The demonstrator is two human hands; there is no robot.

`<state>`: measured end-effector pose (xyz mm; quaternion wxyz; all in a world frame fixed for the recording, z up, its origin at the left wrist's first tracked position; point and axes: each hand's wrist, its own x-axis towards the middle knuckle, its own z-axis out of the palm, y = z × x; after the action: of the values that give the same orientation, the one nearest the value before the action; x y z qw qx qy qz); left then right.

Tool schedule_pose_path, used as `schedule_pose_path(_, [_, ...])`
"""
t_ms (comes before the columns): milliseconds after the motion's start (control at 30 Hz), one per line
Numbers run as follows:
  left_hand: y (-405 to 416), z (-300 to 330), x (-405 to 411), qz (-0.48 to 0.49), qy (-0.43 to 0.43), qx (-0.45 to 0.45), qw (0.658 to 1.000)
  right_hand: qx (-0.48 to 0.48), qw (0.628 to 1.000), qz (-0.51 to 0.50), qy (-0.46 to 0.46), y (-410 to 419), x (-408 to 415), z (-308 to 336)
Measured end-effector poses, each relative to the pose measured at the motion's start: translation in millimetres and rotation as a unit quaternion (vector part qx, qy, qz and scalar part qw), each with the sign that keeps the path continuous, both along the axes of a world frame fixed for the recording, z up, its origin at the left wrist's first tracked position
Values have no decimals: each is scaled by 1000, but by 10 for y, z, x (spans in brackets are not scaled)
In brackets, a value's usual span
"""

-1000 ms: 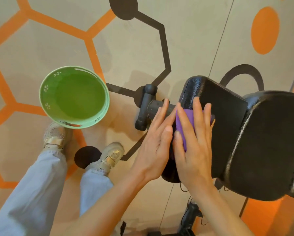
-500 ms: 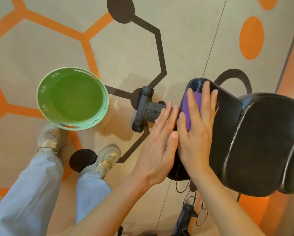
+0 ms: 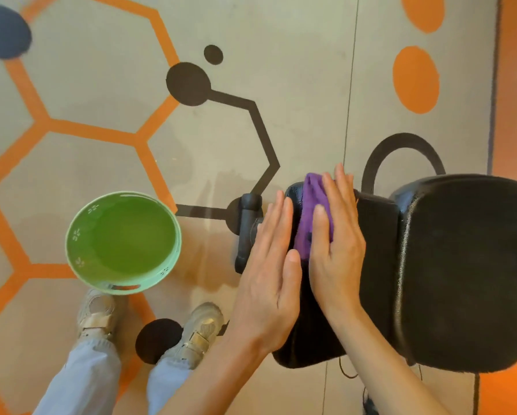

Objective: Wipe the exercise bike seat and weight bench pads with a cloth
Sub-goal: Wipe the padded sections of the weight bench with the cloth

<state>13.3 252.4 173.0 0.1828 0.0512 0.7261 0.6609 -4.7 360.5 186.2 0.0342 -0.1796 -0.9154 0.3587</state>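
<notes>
Purple cloth [image 3: 309,223] under flat right hand [image 3: 336,250], bench pad [image 3: 377,265]

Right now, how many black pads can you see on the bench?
2. The smaller pad is in the middle, under both hands and the purple cloth. The larger pad adjoins it on the right, untouched. Others may lie beyond the frame's right edge.

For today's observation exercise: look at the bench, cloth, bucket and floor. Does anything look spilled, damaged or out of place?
Nothing stands out. The green bucket sits upright on the floor with no puddle visible around it. The black bench pad shows no tears. The right hand presses the purple cloth flat on the pad; the left hand rests alongside.
</notes>
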Motion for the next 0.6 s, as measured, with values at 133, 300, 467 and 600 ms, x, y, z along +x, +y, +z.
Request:
schedule_pose_path(133, [182,5,-144,-16,40,-58,997,-17,998,-60,21,68,59,-30])
schedule_pose_path(300, [215,-116,-169,-10,64,-70,995,-7,1000,17,-11,29,115,-92])
schedule_pose_path(467, [239,-134,-178,4,91,-68,994,66,996,51,20,71,69,-164])
schedule_pose_path(600, [256,-124,-161,-6,113,-104,988,18,999,-9,26,359,63,-196])
